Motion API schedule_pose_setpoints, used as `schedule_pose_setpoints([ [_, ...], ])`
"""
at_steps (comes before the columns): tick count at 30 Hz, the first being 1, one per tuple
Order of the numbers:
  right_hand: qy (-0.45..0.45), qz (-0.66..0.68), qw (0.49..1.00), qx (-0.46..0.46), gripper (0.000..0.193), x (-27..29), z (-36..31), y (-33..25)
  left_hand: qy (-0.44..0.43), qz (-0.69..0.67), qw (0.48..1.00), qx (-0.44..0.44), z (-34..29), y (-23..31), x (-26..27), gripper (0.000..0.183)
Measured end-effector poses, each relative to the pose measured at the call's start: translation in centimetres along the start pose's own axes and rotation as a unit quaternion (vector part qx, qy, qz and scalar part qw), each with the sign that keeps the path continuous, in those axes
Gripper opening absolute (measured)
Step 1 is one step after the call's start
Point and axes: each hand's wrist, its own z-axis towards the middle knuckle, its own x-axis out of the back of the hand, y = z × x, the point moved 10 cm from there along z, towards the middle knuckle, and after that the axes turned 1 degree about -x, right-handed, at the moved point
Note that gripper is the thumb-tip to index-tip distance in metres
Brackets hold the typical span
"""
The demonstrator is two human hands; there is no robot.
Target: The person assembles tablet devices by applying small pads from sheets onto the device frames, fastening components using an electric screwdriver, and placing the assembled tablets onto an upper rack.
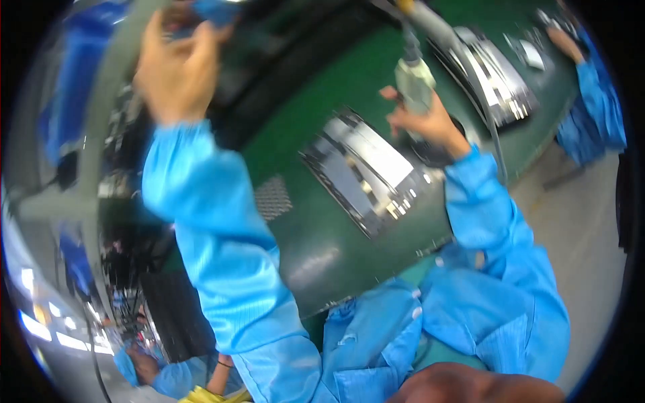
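My left hand (pixel 178 74) is raised at the upper left, blurred, with thumb and fingers apart. It is close to a blue object (pixel 215 9) at the top edge; I see nothing held in it. My right hand (pixel 430 124) is closed round a pale handheld tool (pixel 414 84), probably a power screwdriver, with a cord at its top. Below and left of it, a flat panel-like assembly (pixel 379 158) with white, grey and black parts lies on the green table (pixel 322 262). A dark round object (pixel 433 151) sits partly hidden beneath my right hand.
Another similar assembly (pixel 487 74) lies to the right, with a grey cable (pixel 497 138) passing by it. A perforated grey piece (pixel 273 198) is beside my left sleeve. A co-worker's hand (pixel 566 44) is at the far right; another person (pixel 168 376) is at lower left.
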Motion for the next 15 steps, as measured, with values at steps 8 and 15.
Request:
schedule_pose_setpoints([
  [8, 0.036, -0.075, 0.997, 0.008, 0.032, 0.8, -0.5, -0.4, -0.098, -0.046, 0.982, 0.152, -26.9, -5.3, -11.4, 0.039],
  [15, 0.039, -0.113, 0.993, -0.006, 0.031, 0.9, -1.3, -0.2, -0.110, -0.097, 0.952, 0.270, -30.9, -7.9, -13.1, 0.041],
])
